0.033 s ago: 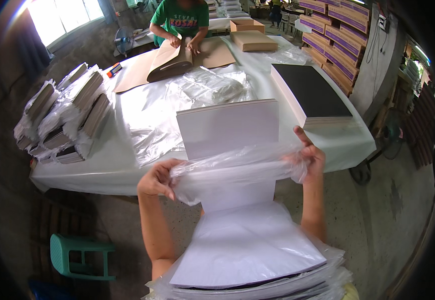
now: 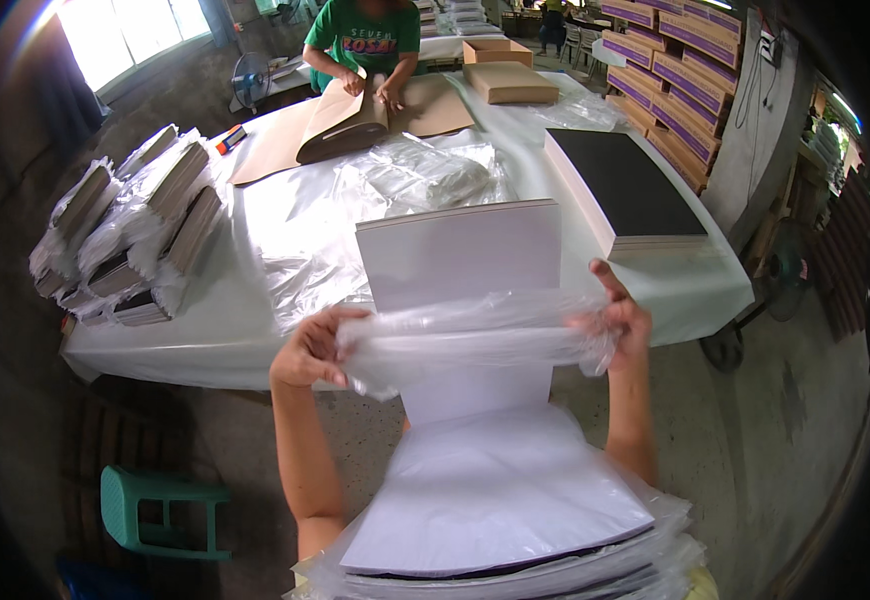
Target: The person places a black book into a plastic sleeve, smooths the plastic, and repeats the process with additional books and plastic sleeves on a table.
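A clear plastic bag [image 2: 455, 352] stretches between my two hands, its mouth gathered into a crumpled band. My left hand [image 2: 307, 350] pinches the band's left end. At the right end my right hand [image 2: 620, 315] grips it with the index finger pointing up. The band crosses a stack of white sheets [image 2: 460, 250] whose far end rests on the table. Closer to me, a broad white bundle in clear plastic [image 2: 500, 480] lies on top of several other plastic-wrapped layers. Some fingertips are hidden in the plastic.
The covered table [image 2: 205, 355] holds plastic-wrapped stacks [image 2: 160, 215] at left, loose clear plastic [image 2: 425, 180] in the middle and a black-topped stack [image 2: 630, 185] at right. Across it, a person in green [image 2: 360, 45] handles brown paper [image 2: 255, 150]. A green stool [image 2: 155, 500] stands at lower left.
My left hand has shifted slightly left and the gathered plastic is a little straighter. Both hands keep their hold.
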The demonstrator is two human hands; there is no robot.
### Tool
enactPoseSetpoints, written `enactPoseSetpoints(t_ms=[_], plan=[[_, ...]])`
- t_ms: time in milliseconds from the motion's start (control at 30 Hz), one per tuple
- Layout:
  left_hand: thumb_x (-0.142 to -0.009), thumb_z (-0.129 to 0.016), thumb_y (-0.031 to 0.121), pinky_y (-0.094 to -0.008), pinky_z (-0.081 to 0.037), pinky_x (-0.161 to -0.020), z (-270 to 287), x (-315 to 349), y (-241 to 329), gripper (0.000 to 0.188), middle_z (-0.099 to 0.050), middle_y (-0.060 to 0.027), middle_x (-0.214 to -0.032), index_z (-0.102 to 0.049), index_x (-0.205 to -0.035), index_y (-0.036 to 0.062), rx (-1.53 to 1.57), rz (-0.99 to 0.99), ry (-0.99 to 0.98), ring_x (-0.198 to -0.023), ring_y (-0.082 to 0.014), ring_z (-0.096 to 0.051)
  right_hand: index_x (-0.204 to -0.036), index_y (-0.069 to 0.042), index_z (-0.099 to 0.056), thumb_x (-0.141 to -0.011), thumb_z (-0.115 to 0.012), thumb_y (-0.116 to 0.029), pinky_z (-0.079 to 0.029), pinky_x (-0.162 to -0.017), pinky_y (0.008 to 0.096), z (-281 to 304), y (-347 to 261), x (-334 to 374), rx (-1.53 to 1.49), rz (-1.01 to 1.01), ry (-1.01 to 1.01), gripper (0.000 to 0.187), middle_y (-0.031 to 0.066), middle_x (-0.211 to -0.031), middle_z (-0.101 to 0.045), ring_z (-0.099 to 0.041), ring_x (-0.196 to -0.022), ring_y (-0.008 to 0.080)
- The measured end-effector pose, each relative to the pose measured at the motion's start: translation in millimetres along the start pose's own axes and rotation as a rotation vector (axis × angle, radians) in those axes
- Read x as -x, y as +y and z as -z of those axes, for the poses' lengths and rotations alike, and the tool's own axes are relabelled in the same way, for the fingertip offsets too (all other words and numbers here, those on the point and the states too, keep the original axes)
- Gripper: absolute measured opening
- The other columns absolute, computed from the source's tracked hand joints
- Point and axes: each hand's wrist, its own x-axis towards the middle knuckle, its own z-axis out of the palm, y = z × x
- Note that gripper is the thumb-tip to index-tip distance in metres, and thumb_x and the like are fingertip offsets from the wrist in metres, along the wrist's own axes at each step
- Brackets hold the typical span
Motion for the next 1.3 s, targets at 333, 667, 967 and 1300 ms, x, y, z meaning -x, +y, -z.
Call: enactPoseSetpoints(t_ms=[333, 667, 967, 1300], plan=[[-0.054, -0.052, -0.016, -0.0300, -0.044, -0.057, -12.9, -64.2, -7.6, 0.066, -0.045, -0.0070, -0.091, -0.051, -0.115, 0.0112, -1.154, -0.197, 0.788, -0.060, -0.0151, -0.047, -0.097, -0.006, -0.054, -0.059, -0.059, 0.012, -0.036, -0.055, 0.0211, -20.4, 21.6, -32.7, 1.084, 0.098, 0.278, 0.041, -0.0018, -0.065, -0.040, -0.041, -0.059, 0.0079], [-0.051, -0.049, -0.013, -0.0362, -0.045, -0.055, -34.4, -69.3, -14.9, 0.062, -0.048, -0.0071, -0.106, -0.054, -0.107, 0.0128, -1.453, -0.439, 0.886, -0.067, -0.0255, -0.056, -0.099, -0.008, -0.059, -0.056, -0.048, 0.018, -0.043, -0.062, 0.0337, -6.3, 11.2, -83.6, 1.650, 0.636, 0.402, 0.051, 0.0081, -0.087, -0.046, -0.052, -0.075, 0.0240], [-0.066, -0.044, 0.000, -0.0201, -0.031, -0.048, -39.0, -49.0, 16.6, 0.018, -0.054, -0.0013, -0.060, -0.058, -0.077, -0.0043, -0.554, -0.234, 0.677, -0.052, -0.0077, -0.041, -0.081, -0.005, -0.064, -0.061, -0.057, 0.011, -0.042, -0.052, 0.0303, -11.8, 7.4, -81.6, 1.570, 0.808, 0.441, 0.026, 0.0084, -0.079, -0.054, -0.055, -0.067, 0.0226], [-0.081, -0.047, 0.020, -0.0185, -0.042, -0.059, -29.8, -52.4, -17.3, 0.025, -0.058, -0.0012, -0.082, -0.056, -0.099, 0.0062, -0.024, 0.197, 0.533, -0.075, -0.0081, -0.056, -0.099, -0.005, -0.058, -0.065, -0.063, 0.002, -0.038, -0.047, 0.0207, -13.8, -34.7, -66.2, 0.910, 0.173, 0.225, 0.035, 0.0017, -0.068, -0.057, -0.051, -0.056, 0.0071]])
